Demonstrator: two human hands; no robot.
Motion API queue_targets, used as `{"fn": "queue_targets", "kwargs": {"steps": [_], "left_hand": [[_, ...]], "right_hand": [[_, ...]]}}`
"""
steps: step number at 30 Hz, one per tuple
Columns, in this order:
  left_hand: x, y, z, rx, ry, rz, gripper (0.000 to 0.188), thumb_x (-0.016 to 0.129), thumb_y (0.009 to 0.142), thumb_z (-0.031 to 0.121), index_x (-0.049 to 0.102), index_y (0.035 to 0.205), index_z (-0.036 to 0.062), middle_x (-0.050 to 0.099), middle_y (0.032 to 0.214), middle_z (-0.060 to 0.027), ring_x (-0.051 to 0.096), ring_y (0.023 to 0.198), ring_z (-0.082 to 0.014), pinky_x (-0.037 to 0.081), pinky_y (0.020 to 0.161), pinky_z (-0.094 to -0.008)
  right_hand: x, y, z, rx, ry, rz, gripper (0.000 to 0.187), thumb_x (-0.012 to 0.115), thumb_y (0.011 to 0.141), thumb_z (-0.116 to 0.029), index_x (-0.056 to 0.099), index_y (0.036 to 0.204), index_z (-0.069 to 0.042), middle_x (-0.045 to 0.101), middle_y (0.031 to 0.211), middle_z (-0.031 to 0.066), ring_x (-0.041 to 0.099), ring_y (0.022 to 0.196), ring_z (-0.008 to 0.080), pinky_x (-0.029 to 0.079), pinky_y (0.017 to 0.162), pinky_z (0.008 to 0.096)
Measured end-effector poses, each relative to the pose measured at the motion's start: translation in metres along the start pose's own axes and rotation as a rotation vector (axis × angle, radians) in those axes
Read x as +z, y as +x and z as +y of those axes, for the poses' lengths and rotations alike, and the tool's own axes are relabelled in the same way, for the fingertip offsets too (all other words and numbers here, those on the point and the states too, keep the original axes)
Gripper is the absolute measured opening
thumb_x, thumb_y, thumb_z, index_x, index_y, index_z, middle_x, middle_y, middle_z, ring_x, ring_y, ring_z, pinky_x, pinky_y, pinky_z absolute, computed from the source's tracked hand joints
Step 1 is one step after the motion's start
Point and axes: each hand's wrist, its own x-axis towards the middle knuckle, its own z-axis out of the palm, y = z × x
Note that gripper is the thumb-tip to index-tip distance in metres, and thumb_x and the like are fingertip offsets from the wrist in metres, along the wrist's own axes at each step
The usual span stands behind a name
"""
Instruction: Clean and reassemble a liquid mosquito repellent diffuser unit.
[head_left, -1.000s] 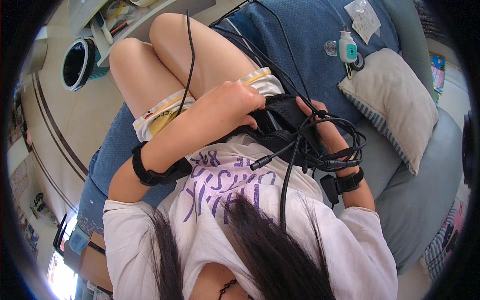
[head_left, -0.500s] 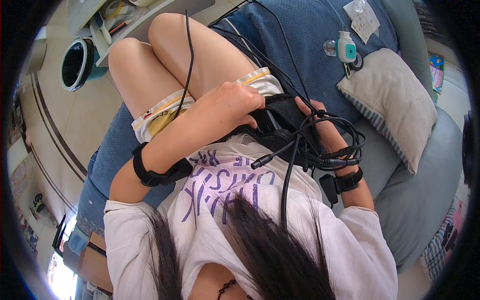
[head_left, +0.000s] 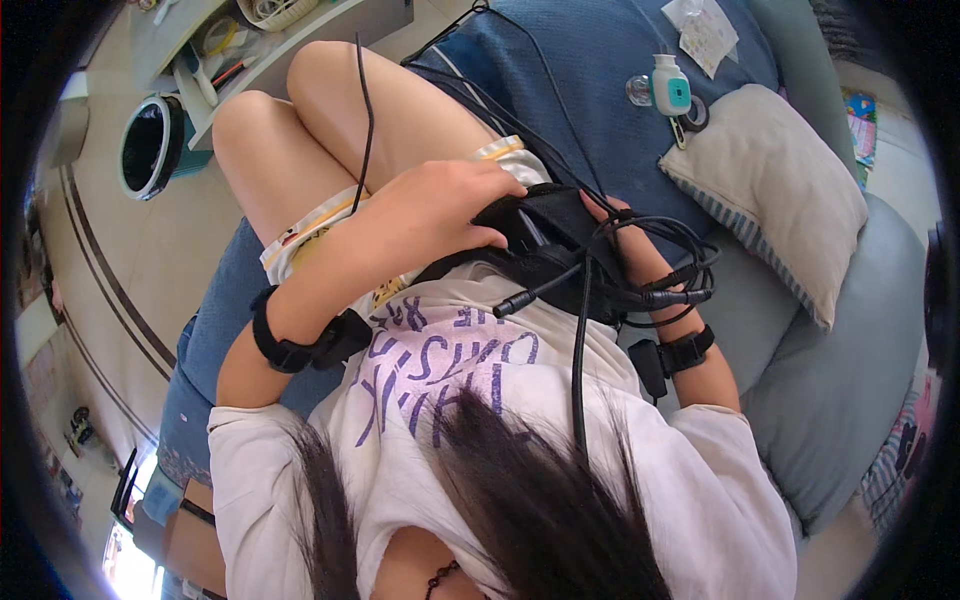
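Observation:
On my lap lies a black fabric pouch (head_left: pixel 565 212) with its mouth parted and a dark, shiny object (head_left: pixel 533 230) partly showing inside. My left hand (head_left: pixel 455 205) grips the near-left rim of the pouch, thumb apart from the bent fingers. At the pouch's right edge my right hand (head_left: pixel 632 240) holds its side, with most fingers hidden by cables. A loose coil of black cables (head_left: pixel 680 297) with connector ends hangs over my right hand and wrist. One cable plug (head_left: pixel 515 303) sticks out over my shirt. Each forearm wears a black strap, the left strap (head_left: pixel 300 345) and the right strap (head_left: pixel 685 350).
I sit on a blue-covered sofa (head_left: pixel 610 100). To the right lie a beige cushion (head_left: pixel 775 200), a white and teal device (head_left: pixel 670 88), a black ring-shaped roll (head_left: pixel 695 113) and a clear packet (head_left: pixel 703 35). At left stand a lined bin (head_left: pixel 150 148) and an open drawer (head_left: pixel 300 50).
The whole view has shifted slightly. My left hand has shifted a little at the pouch's rim, and its thumb stands out more. The right hand stays at the pouch's side.

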Motion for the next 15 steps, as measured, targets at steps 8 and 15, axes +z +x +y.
{"fn": "queue_targets", "kwargs": {"steps": [8,15], "left_hand": [[-0.007,-0.008,0.039,0.216,-0.092,0.013,0.028,0.068,0.076,0.018,0.060,0.098,0.0024,0.060,0.106,-0.0108,0.056,0.098,-0.0289,0.045,0.085,-0.0348],[-0.001,-0.017,0.058,0.257,-0.020,0.091,0.027,0.068,0.076,0.020,0.061,0.096,0.0027,0.061,0.101,-0.0108,0.057,0.095,-0.0270,0.046,0.083,-0.0338]], "right_hand": [[-0.004,-0.004,0.055,0.331,0.170,-0.091,0.040,0.042,0.091,-0.013,0.045,0.129,-0.003,0.052,0.118,0.0034,0.050,0.103,0.0110,0.038,0.093,0.0237],[0.001,0.002,0.011,0.538,0.462,-0.023,0.030,0.049,0.081,-0.001,0.059,0.110,-0.003,0.062,0.106,0.0160,0.058,0.097,0.0279,0.045,0.084,0.0339]]}}
